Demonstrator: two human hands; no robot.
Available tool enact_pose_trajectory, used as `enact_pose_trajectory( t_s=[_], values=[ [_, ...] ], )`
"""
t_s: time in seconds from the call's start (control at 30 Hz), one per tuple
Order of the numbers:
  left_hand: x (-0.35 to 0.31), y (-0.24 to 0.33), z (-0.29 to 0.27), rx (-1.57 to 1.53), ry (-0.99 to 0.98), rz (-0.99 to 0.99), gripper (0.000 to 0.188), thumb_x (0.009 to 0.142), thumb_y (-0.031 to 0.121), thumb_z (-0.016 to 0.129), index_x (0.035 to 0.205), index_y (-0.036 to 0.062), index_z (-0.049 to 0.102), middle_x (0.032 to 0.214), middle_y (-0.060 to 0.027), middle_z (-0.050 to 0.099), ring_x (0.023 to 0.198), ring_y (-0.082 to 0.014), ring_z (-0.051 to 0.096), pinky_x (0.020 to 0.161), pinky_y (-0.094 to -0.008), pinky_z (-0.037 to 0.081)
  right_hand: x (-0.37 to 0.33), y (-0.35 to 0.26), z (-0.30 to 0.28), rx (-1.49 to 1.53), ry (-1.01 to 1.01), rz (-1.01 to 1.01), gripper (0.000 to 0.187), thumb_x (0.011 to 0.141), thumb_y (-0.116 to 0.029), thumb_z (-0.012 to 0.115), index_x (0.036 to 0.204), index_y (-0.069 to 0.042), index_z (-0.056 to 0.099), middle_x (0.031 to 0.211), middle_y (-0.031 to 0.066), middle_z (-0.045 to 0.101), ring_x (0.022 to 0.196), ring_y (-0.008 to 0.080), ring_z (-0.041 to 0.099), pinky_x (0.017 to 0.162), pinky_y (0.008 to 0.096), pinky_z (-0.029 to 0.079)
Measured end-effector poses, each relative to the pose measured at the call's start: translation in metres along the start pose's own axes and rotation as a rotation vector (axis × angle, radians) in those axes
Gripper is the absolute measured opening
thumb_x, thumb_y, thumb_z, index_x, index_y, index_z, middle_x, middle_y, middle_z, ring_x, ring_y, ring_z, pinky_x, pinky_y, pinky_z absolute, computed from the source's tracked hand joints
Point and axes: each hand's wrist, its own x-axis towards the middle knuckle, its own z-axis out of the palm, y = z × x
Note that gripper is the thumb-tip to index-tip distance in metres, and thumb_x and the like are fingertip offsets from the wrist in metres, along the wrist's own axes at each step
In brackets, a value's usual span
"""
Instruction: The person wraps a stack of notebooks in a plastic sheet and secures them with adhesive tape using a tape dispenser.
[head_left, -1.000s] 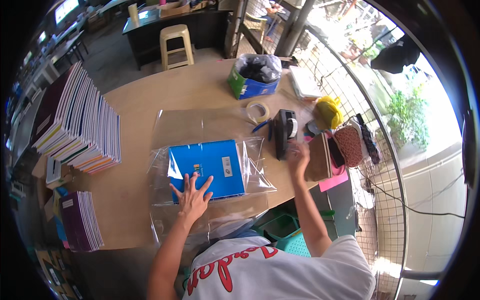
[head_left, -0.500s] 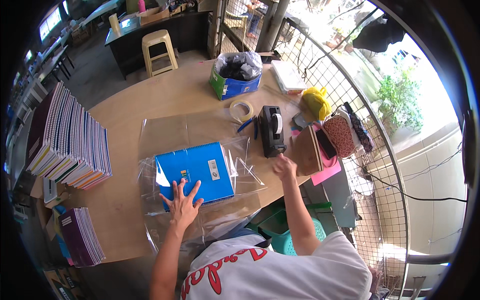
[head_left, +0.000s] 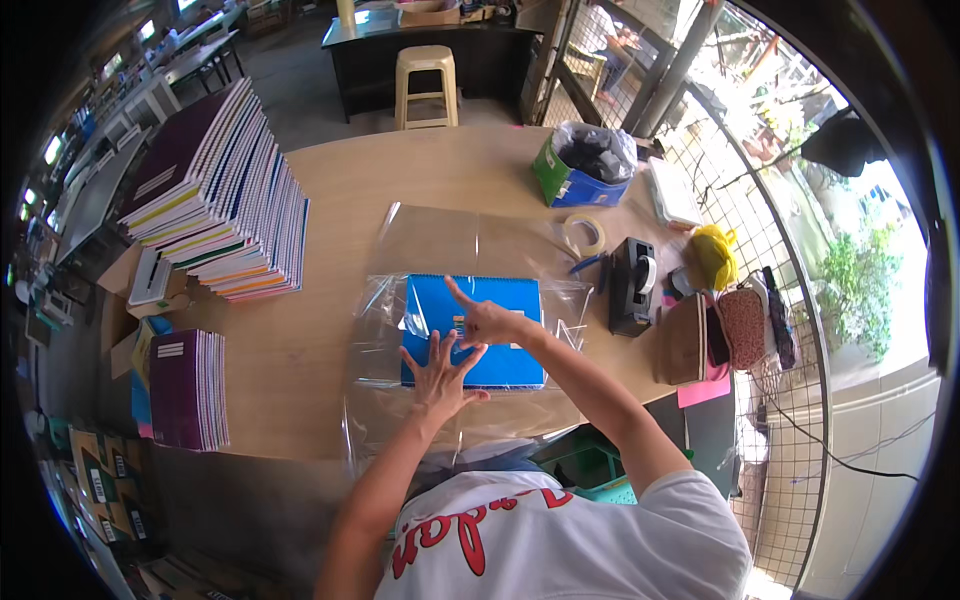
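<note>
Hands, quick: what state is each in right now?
Left hand: open, spread on the blue notebook.
Right hand: partly curled over the notebook; whether it holds anything cannot be told.

A notebook (head_left: 505,367) lies on plastic film (head_left: 430,235), between stacks (head_left: 240,215) (left) and tape dispenser (head_left: 630,290) (right).

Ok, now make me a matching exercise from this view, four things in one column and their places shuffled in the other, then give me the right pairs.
Things
1. Blue notebook
2. Black tape dispenser
3. Beige stool
4. Tall notebook stack

Places
A. Beyond the far edge of the table
B. On the table's left side
C. Under the spread left hand, over the clear plastic sheet
D. On the table, just left of a brown pouch

Right pairs: 1-C, 2-D, 3-A, 4-B
</note>
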Motion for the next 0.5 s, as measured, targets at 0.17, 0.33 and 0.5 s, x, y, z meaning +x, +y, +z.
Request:
enact_pose_trajectory(
  t_s=[0.17, 0.33, 0.5],
  values=[
    [-0.006, -0.012, -0.006, -0.034, -0.081, 0.053, 0.096, 0.067, 0.075, 0.067, 0.15, 0.0504, 0.027, 0.159, -0.0108, 0.021, 0.149, -0.0397, 0.016, 0.101, -0.0856, 0.005, 0.027, 0.011, 0.025, -0.542, -0.016, 0.124, 0.122, 0.072, -0.032, 0.085, 0.158, -0.014, 0.0, 0.083, 0.0199, 0.071, 0.079, 0.0395, 0.07, 0.064, 0.041, 0.056],
    [-0.011, -0.028, 0.003, -0.117, -0.011, 0.028, 0.077, 0.079, 0.072, 0.059, 0.148, 0.0494, 0.034, 0.161, -0.0111, 0.02, 0.148, -0.0395, 0.018, 0.101, -0.0854, 0.006, -0.007, 0.013, -0.005, -0.725, -0.017, 0.296, 0.127, 0.069, -0.061, 0.08, 0.158, -0.017, 0.0, 0.08, 0.0144, 0.07, 0.077, 0.0359, 0.07, 0.065, 0.0461, 0.053],
    [-0.011, -0.058, -0.018, -0.08, 0.119, -0.31, 0.063, 0.089, 0.057, 0.058, 0.146, 0.034, 0.045, 0.16, -0.0117, 0.022, 0.146, -0.0428, 0.02, 0.101, -0.0836, 0.01, -0.039, 0.044, -0.025, -0.667, -0.018, 0.324, 0.127, 0.068, -0.062, 0.079, 0.158, -0.017, 0.002, 0.081, 0.0139, 0.071, 0.075, 0.0346, 0.07, 0.067, 0.0436, 0.054]
  ],
)
